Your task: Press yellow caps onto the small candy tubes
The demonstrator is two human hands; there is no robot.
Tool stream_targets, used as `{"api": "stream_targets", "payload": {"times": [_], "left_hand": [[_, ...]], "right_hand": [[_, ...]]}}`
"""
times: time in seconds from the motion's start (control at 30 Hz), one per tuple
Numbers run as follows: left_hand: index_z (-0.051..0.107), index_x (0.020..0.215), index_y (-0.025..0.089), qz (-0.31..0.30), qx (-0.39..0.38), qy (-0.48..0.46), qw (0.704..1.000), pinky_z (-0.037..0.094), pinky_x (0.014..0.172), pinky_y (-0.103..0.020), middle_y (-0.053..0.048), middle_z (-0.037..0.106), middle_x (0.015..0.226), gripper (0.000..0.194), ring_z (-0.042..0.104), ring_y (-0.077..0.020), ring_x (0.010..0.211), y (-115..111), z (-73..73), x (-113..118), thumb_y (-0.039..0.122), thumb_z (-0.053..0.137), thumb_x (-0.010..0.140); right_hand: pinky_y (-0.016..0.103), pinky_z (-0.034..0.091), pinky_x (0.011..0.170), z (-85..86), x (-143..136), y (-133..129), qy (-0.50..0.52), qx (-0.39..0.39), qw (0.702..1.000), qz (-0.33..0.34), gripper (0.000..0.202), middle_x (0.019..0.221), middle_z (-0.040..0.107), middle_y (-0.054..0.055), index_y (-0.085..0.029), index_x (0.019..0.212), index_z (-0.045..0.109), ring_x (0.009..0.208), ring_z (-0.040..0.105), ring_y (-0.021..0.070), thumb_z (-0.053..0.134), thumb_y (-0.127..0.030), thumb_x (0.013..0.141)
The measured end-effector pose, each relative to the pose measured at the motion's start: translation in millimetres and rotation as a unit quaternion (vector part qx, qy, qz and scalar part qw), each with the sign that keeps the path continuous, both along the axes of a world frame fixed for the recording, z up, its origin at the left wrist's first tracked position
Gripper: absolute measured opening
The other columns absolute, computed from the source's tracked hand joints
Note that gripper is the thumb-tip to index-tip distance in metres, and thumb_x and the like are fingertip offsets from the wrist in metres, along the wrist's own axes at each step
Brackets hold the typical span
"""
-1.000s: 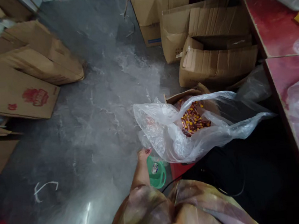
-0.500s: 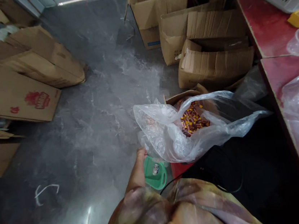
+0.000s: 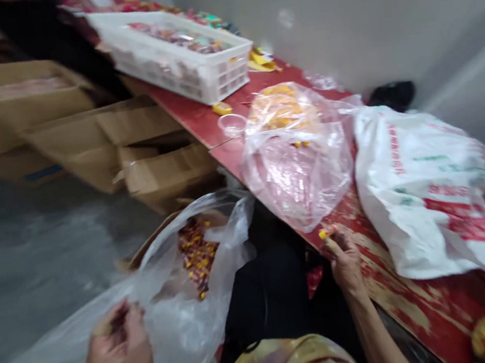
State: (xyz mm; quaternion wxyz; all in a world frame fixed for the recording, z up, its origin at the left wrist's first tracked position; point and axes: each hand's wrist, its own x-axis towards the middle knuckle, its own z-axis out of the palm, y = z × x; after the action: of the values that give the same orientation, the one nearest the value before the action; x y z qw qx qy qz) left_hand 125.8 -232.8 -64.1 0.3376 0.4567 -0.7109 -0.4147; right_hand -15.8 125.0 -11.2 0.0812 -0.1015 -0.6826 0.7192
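My left hand (image 3: 122, 350) is curled above a clear plastic bag (image 3: 176, 325); something dark red shows between its fingers, too blurred to name. Inside the open bag, next to my legs, lies a heap of small dark red pieces with yellow ends (image 3: 197, 252). At the edge of the red table (image 3: 369, 242), my right hand (image 3: 345, 254) pinches a similar small red piece with a yellow end (image 3: 323, 234). Just beyond that hand a clear bag of yellow pieces (image 3: 282, 109) rests on the table.
A white plastic basket (image 3: 206, 68) of wrapped items stands farther along the table, near a clear round cup (image 3: 232, 125). To the right lies a white sack with red print (image 3: 428, 182). Open cardboard boxes (image 3: 166, 170) line the floor at left.
The view has swung right towards the table. My left hand, earlier low by a green plastic item, is now raised over the bag. My right hand has come into view, pinching a small piece.
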Motion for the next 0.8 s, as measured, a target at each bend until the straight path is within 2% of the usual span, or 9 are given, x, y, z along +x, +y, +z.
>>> {"api": "stream_targets", "payload": {"times": [0.03,0.07,0.13,0.2,0.3,0.37,0.43,0.6,0.8], "left_hand": [[0.064,0.098,0.024,-0.071,0.026,0.033,0.997,0.051,0.078,-0.041,0.000,0.064,0.083,0.033,0.061,-0.0227,0.077,26,16.7,-23,0.043,0.065,0.071],[0.064,0.097,0.022,-0.174,0.104,0.061,0.977,0.052,0.074,-0.037,-0.002,0.066,0.085,0.034,0.062,-0.0214,0.075,56,33.1,-44,0.044,0.067,0.071],[0.064,0.091,0.019,-0.350,0.254,0.090,0.897,0.053,0.068,-0.030,-0.003,0.067,0.084,0.033,0.062,-0.0178,0.070,117,60.7,-78,0.044,0.070,0.070],[0.063,0.093,0.017,-0.477,0.382,0.074,0.788,0.051,0.064,-0.026,-0.006,0.068,0.089,0.033,0.062,-0.0163,0.072,172,78.6,-102,0.043,0.069,0.073],[0.064,0.097,0.016,-0.579,0.479,0.041,0.658,0.049,0.062,-0.022,-0.006,0.066,0.091,0.031,0.061,-0.0138,0.074,233,89.6,-121,0.040,0.068,0.077],[0.065,0.095,0.016,-0.597,0.515,0.037,0.614,0.049,0.063,-0.020,-0.004,0.064,0.089,0.029,0.059,-0.0117,0.073,258,90.8,-127,0.036,0.071,0.076],[0.067,0.091,0.016,-0.582,0.549,0.034,0.599,0.049,0.061,-0.020,-0.003,0.063,0.087,0.028,0.058,-0.0103,0.071,275,89.7,-129,0.031,0.076,0.070],[0.067,0.084,0.015,-0.515,0.619,-0.018,0.593,0.049,0.056,-0.019,-0.001,0.064,0.083,0.031,0.058,-0.0099,0.065,294,83.2,-136,0.023,0.084,0.058],[0.067,0.083,0.016,-0.524,0.581,-0.021,0.623,0.049,0.058,-0.021,0.000,0.064,0.075,0.029,0.059,-0.0108,0.061,296,78.2,-152,0.023,0.082,0.060]], "right_hand": [[0.020,0.043,0.054,2.1,2,-1,0.004,-0.022,1.000,-0.001,0.036,0.082,0.057,0.000,-0.017,0.092,0.058,0.064,0.051,0.0092,0.074,-0.037,0.066],[0.020,0.042,0.052,4.6,5,0,0.008,-0.034,0.999,-0.005,0.034,0.080,0.056,-0.001,-0.017,0.089,0.058,0.061,0.050,0.0087,0.074,-0.036,0.067],[0.020,0.040,0.050,10.5,14,4,0.014,-0.069,0.997,-0.009,0.031,0.078,0.056,-0.001,-0.017,0.086,0.059,0.057,0.047,0.0080,0.075,-0.035,0.067],[0.019,0.039,0.048,15.3,25,11,0.016,-0.110,0.994,-0.002,0.029,0.081,0.057,0.000,-0.017,0.086,0.060,0.057,0.045,0.0073,0.075,-0.034,0.068],[0.017,0.038,0.051,16.9,37,23,0.009,-0.165,0.986,0.018,0.029,0.086,0.057,0.000,-0.019,0.093,0.061,0.063,0.047,0.0076,0.075,-0.030,0.070],[0.017,0.042,0.057,14.2,41,30,0.004,-0.195,0.981,0.017,0.027,0.085,0.055,-0.001,-0.021,0.093,0.060,0.069,0.050,0.0088,0.075,-0.028,0.071],[0.019,0.044,0.063,9.7,41,37,0.011,-0.203,0.979,-0.002,0.025,0.087,0.053,-0.001,-0.020,0.090,0.060,0.074,0.051,0.0097,0.075,-0.027,0.071],[0.020,0.044,0.066,-0.3,37,50,0.031,-0.151,0.988,-0.023,0.024,0.088,0.052,-0.001,-0.021,0.091,0.061,0.076,0.051,0.0107,0.073,-0.030,0.073],[0.024,0.046,0.067,-5.5,40,70,-0.010,0.017,0.999,-0.037,0.031,0.088,0.059,0.003,-0.020,0.108,0.058,0.076,0.057,0.0140,0.061,-0.037,0.082]]}}
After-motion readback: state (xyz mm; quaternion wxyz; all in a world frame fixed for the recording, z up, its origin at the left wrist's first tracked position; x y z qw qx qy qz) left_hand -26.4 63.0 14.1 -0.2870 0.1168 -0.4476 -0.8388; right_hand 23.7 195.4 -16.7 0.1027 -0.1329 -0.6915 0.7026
